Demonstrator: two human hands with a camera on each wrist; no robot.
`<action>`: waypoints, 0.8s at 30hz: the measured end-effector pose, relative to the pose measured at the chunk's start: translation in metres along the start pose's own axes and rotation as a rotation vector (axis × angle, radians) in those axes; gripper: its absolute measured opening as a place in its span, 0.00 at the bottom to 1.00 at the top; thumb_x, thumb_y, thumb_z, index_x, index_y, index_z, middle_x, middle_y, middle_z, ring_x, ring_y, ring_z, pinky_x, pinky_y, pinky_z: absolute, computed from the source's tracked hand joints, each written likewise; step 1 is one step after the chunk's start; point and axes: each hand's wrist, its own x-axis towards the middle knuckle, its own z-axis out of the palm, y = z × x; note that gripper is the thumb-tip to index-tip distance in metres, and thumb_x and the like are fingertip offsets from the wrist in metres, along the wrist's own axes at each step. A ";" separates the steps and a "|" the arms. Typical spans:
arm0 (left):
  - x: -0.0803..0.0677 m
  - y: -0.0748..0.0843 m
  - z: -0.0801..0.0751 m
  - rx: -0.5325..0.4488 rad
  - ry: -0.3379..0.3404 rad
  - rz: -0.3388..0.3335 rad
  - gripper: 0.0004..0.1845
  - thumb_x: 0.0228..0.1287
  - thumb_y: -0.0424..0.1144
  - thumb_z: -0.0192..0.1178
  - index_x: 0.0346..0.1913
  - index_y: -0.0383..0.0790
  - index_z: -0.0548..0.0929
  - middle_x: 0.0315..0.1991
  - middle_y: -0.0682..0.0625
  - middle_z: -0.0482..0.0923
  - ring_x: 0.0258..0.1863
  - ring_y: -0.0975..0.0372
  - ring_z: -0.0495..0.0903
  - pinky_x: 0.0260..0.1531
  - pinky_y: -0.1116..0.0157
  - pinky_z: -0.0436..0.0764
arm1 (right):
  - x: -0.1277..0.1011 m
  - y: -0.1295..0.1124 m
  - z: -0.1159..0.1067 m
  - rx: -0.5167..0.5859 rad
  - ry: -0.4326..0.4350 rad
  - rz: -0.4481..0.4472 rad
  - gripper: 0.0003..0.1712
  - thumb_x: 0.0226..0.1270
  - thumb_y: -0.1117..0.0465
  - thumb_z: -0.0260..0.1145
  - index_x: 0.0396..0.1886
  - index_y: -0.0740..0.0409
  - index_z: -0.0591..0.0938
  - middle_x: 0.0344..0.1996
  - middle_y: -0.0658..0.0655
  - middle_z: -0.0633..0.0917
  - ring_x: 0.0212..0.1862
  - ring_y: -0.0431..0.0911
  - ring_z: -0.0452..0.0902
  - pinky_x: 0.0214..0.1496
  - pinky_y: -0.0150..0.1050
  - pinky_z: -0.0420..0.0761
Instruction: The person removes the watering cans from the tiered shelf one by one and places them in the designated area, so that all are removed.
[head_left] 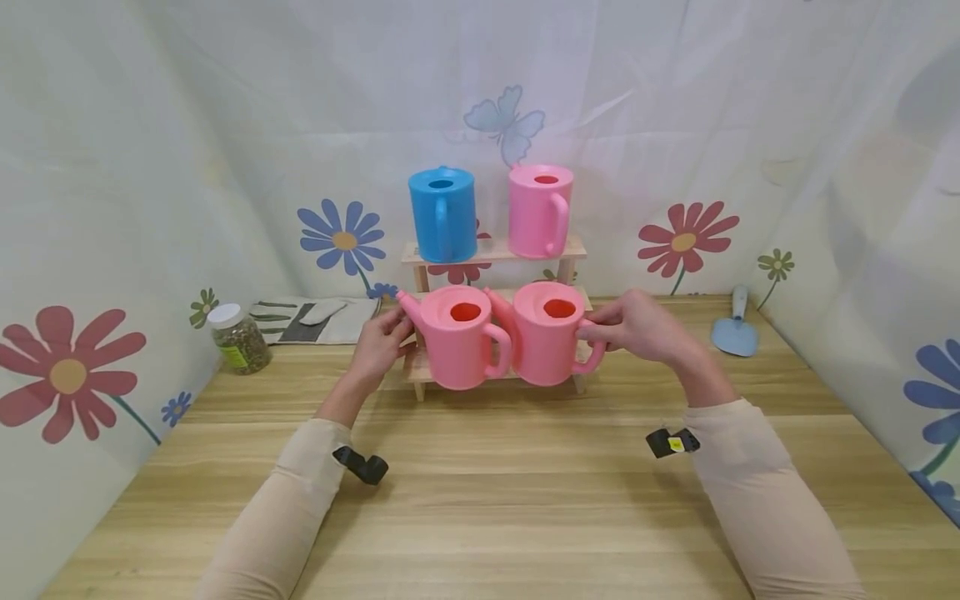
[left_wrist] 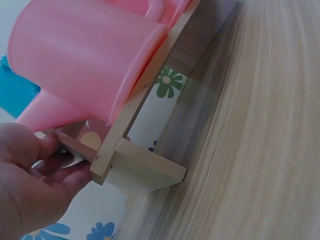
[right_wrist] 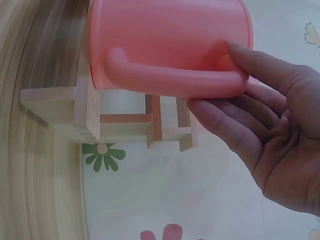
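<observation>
Left hand (head_left: 381,346) grips the rack (head_left: 492,249); right hand (head_left: 647,330) pinches the front right can's (head_left: 546,354) handle (right_wrist: 170,82). Best shift it gently: its spout (head_left: 501,312) crowds the left can (head_left: 459,354).

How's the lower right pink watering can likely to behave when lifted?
That pink watering can looks like smooth moulded plastic: probably stiff, perhaps slippery. Its handle sits at one side, so it may tilt when lifted.

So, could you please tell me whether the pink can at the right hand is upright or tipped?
Upright: the can has its hole facing up and its base down, while the right hand pinches its handle.
</observation>
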 end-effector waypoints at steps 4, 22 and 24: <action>-0.001 0.000 0.000 -0.003 0.001 -0.001 0.23 0.67 0.41 0.49 0.65 0.44 0.67 0.60 0.45 0.67 0.56 0.53 0.70 0.48 0.54 0.75 | -0.002 -0.003 -0.002 0.006 0.037 0.048 0.16 0.54 0.52 0.69 0.40 0.55 0.85 0.23 0.56 0.83 0.31 0.49 0.80 0.36 0.41 0.82; -0.001 0.000 -0.002 -0.006 -0.006 0.011 0.23 0.67 0.41 0.49 0.65 0.43 0.66 0.60 0.44 0.67 0.55 0.53 0.70 0.48 0.53 0.74 | -0.047 -0.038 -0.038 -0.007 0.318 0.087 0.21 0.43 0.43 0.73 0.35 0.50 0.87 0.25 0.51 0.85 0.35 0.44 0.78 0.35 0.43 0.79; -0.001 0.000 -0.001 -0.009 -0.005 0.007 0.24 0.67 0.41 0.49 0.65 0.43 0.66 0.60 0.44 0.67 0.55 0.53 0.70 0.48 0.54 0.74 | -0.055 -0.041 -0.043 -0.008 0.332 0.110 0.22 0.43 0.42 0.73 0.36 0.50 0.87 0.26 0.51 0.85 0.36 0.45 0.77 0.36 0.43 0.78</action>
